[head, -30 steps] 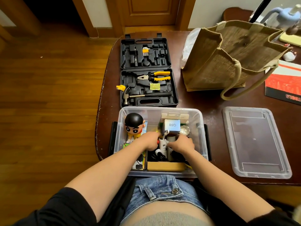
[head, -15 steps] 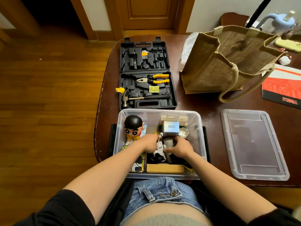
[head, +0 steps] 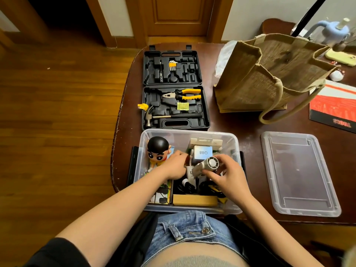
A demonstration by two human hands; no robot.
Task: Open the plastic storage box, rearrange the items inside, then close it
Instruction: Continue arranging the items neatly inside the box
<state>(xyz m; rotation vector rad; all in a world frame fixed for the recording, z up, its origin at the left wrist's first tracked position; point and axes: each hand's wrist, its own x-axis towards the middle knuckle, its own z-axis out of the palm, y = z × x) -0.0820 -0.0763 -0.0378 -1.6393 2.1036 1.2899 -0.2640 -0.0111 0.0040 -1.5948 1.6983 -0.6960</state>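
Two hands in open clear storage box (head: pixel 189 134) at near edge of bench (head: pixel 235 124); lid off.

Right hand (head: pixel 226 175) grasps a small grey handheld fan (head: pixel 207 165), fingers curled round its round head, fan tilted above the box contents. Left hand (head: pixel 176 165) reaches down among the items, fingers curled and partly hidden, cannot tell if it holds anything. Inside box: black-haired cartoon figurine (head: pixel 158 151) upright at far left, white carton marked Q88 (head: pixel 202 153) at far middle, brown cardboard box (head: pixel 194 200) at near wall, black cables between. Clear lid (head: pixel 298 174) lies flat on bench to right of box, apart from it. Open black tool case (head: pixel 174 89) just behind box, with yellow-handled pliers (head: pixel 184 94) and hammer (head: pixel 169 116). Jute tote bag (head: pixel 269 74) stands at far right.
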